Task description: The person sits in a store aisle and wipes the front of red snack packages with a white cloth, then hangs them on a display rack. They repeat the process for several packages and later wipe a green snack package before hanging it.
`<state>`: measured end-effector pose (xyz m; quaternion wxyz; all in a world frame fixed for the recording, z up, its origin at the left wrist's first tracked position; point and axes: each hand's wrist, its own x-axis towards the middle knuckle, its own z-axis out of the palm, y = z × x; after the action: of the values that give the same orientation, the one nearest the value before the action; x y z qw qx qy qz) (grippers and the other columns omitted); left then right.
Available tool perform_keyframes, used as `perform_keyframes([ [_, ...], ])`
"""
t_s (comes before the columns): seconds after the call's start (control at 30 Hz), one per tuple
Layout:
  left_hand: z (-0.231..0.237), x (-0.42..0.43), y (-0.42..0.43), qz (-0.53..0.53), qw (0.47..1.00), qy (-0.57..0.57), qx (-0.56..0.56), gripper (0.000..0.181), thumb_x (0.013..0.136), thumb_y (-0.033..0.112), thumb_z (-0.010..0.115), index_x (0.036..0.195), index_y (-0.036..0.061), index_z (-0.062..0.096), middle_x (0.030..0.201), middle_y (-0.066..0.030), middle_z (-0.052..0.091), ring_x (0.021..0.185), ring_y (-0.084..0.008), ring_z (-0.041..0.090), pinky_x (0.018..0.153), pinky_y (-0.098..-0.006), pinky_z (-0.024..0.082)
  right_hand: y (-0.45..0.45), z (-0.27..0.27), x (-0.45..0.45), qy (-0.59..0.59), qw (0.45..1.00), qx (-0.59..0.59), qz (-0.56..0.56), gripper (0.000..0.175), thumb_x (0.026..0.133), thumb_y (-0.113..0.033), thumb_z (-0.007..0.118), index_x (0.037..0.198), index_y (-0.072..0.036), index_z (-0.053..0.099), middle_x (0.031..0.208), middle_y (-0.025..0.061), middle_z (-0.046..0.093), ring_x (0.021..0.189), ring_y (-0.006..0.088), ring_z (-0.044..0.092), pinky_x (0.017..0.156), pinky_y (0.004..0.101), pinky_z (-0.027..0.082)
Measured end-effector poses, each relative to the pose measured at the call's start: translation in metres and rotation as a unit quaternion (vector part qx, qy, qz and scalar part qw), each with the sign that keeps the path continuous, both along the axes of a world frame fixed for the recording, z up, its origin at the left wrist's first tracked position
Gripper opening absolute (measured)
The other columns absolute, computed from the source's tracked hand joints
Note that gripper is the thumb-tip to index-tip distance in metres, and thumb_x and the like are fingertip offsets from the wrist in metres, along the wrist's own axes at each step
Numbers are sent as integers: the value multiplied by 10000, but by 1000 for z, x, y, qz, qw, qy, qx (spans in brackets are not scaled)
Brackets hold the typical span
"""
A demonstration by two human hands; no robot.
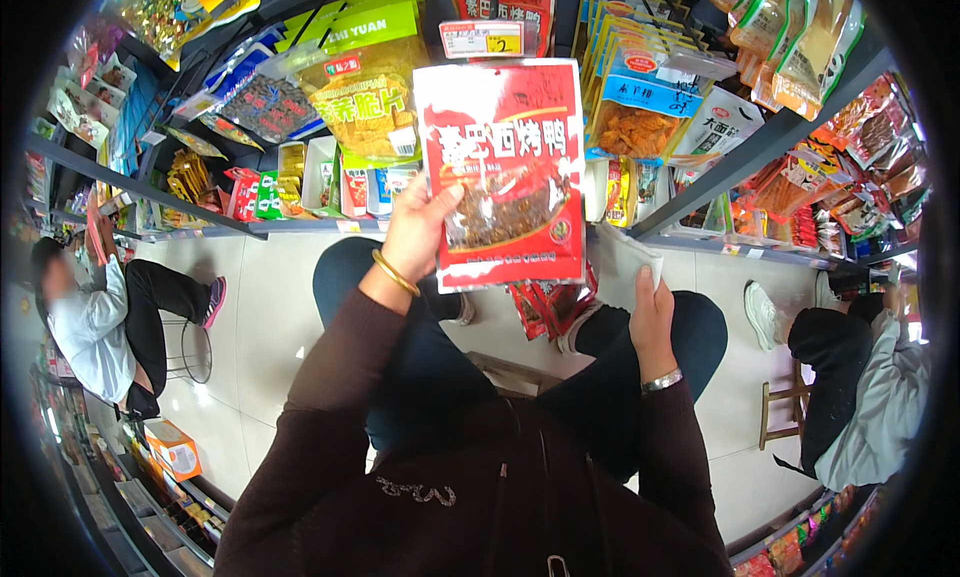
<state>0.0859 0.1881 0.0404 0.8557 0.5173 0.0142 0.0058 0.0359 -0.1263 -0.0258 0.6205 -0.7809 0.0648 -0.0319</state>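
Observation:
Upright in front of the shelf, a red snack packet (517, 153) with a picture of brown food is pinched at its left edge by my left hand (416, 228), thumb on the front. My right hand (651, 322) grips a folded white cloth (631, 251) above my right knee, apart from the packet. More red packets (551, 307) lie low between my legs, partly hidden behind the held one; what supports them cannot be seen. Similar red packets (525, 3) hang at the back of the shelf behind a price tag (482, 39).
Hanging packets, green-topped (367, 89) and blue-and-yellow (645, 104), flank the held one. Below them, small packets (292, 191) stand in bins. A dark shelf upright (705, 179) runs at right. Seated people are at left (90, 329) and right (840, 374); an orange-and-white box (174, 448) sits lower left.

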Motion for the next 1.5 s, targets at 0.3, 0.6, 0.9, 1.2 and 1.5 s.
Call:
perform_keyframes([
  [0.3,-31,-72,-38,-54,984,109,-128,274,976,44,455,1230,-31,527,1143,-125,640,1006,-175,631,877,-330,530,35,46,-56,-229,948,-211,61,417,856,-113,580,1249,19,533,1279,185,542,1155,339,527,967,409,406],
  [0.6,-29,-87,-44,-112,982,109,-107,249,967,69,504,1192,-23,557,1108,-105,654,952,-169,647,846,-328,538,54,55,-59,-188,923,-311,127,499,771,-96,645,1244,20,535,1360,218,470,1239,391,447,1034,453,344],
  [0.9,-39,-102,-52,-155,979,115,-65,271,952,12,479,1204,-3,577,1119,-64,646,981,-125,613,871,-302,504,84,82,-71,-253,868,-328,275,487,738,-141,681,1202,-37,573,1343,136,502,1288,340,425,1047,459,331],
  [1.2,-45,-107,-60,-200,978,44,-36,228,975,68,504,1168,3,608,1063,-15,645,959,-83,582,860,-265,476,83,78,-43,-285,850,-317,310,473,806,-188,659,1235,-24,546,1291,165,527,1228,342,472,1031,466,349],
  [1.5,-54,-106,-58,-185,978,84,-43,244,956,39,514,1178,-7,604,1116,-44,651,970,-101,597,866,-269,481,76,60,-45,-246,871,-335,263,475,780,-127,631,1230,-1,543,1307,183,519,1254,366,454,1022,468,359],
])
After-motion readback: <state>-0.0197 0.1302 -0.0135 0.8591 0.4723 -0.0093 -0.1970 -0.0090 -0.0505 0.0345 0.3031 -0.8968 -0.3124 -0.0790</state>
